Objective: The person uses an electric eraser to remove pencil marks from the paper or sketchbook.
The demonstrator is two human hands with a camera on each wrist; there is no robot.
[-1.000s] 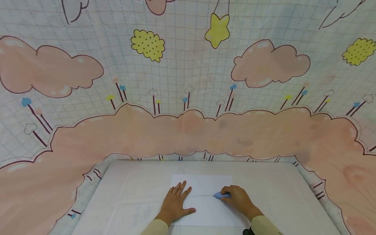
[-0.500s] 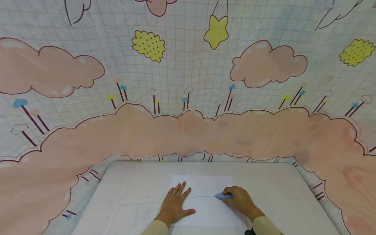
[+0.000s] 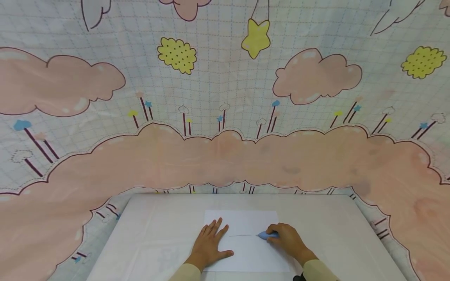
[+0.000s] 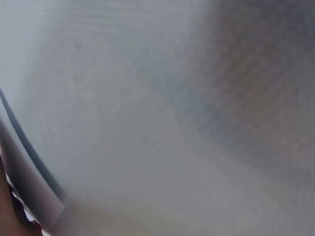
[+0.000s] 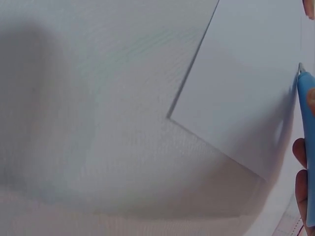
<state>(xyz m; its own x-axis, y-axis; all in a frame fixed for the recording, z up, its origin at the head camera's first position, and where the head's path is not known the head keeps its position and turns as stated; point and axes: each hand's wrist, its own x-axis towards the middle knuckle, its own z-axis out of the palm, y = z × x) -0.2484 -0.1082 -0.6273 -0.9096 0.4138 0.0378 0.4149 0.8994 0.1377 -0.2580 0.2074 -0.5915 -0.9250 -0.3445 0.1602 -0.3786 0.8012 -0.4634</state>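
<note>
In the head view a white sheet of paper (image 3: 246,257) lies on the table with a thin straight line (image 3: 240,235) across its middle. My left hand (image 3: 209,244) rests on the paper's left part, fingers spread and thumb out. On the right side my right hand (image 3: 288,239) pinches a blue pen (image 3: 266,235), its tip pointing left, just past the right end of the line. The right wrist view shows the pen's thick blue barrel (image 5: 307,113) and silvery tip close to the paper; whether it touches I cannot tell. Blurred white surface fills most of the left wrist view.
The pale covered table (image 3: 158,222) extends around the paper on all sides. Behind it hangs a cloth (image 3: 225,160) printed with clouds and stars. A small black object (image 3: 299,277) shows beside the right sleeve at the bottom edge.
The pen and right hand have shifted slightly to the right, and the line has grown a little. Between the pen tip and the line a small gap now shows. The left hand keeps its place.
</note>
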